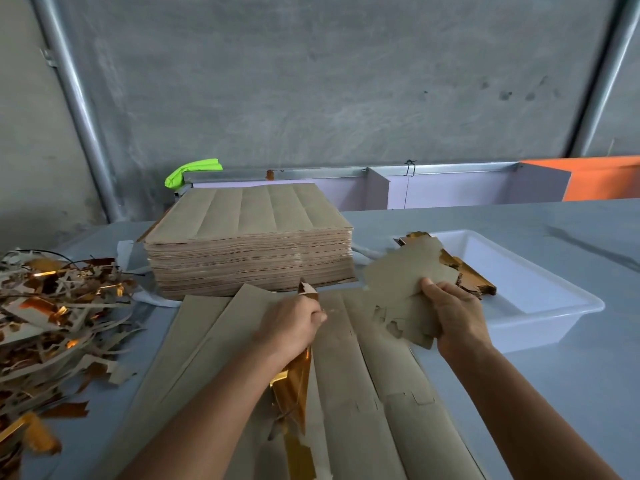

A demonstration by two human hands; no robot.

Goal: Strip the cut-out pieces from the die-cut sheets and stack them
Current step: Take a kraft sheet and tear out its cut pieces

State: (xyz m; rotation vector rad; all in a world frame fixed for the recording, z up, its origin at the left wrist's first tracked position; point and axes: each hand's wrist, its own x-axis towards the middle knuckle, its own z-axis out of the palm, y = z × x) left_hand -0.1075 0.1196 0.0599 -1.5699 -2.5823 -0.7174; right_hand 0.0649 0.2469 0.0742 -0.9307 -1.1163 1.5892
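A flat die-cut sheet (349, 386), grey-brown side up, lies on the table in front of me. My left hand (289, 327) grips a strip of gold-foil waste (294, 382) that hangs down over the sheet. My right hand (453, 315) holds a cut-out piece (403, 282), grey side up, just left of the white tray (540, 299). Other cut-out pieces with gold faces (474, 275) lie stacked in the tray's left end. A tall stack of die-cut sheets (252, 244) stands behind the flat sheet.
A heap of gold and grey waste strips (52, 313) covers the table's left side. Behind the table run a metal rail, lilac panels (443, 188) and an orange panel (602, 178). A bright green rag (192, 171) sits behind the stack.
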